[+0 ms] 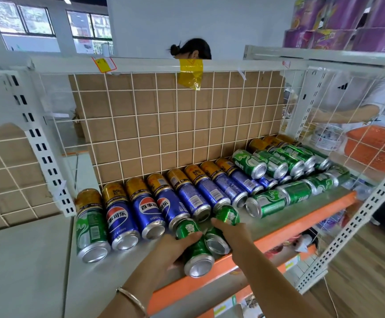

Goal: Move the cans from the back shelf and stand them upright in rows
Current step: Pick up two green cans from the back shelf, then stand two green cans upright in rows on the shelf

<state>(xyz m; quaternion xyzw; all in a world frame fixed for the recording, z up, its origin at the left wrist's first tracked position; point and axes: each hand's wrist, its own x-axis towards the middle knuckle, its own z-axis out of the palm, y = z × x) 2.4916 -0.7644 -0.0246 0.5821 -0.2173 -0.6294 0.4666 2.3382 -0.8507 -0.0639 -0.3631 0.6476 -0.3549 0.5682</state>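
Note:
Many cans lie on their sides on a grey shelf [109, 276] with an orange front edge. Gold cans [136, 187] line the back by the wire grid, blue cans [148, 212] lie in front of them, and green cans [276, 203] fill the right. My left hand [175, 246] grips a green can [193, 249] lying near the front edge. My right hand [233, 230] holds another green can [228, 214] just beyond it. A third green can [216, 242] lies between my hands. One more green can [91, 232] lies at the far left.
A white wire grid backed by cardboard [164, 125] closes the shelf's rear. White slotted uprights [42, 152] flank it. Behind the rack stand a person with dark hair [193, 49] and another in a white shirt [352, 97] by an orange basket [377, 145]. Purple packs [347, 24] sit above right.

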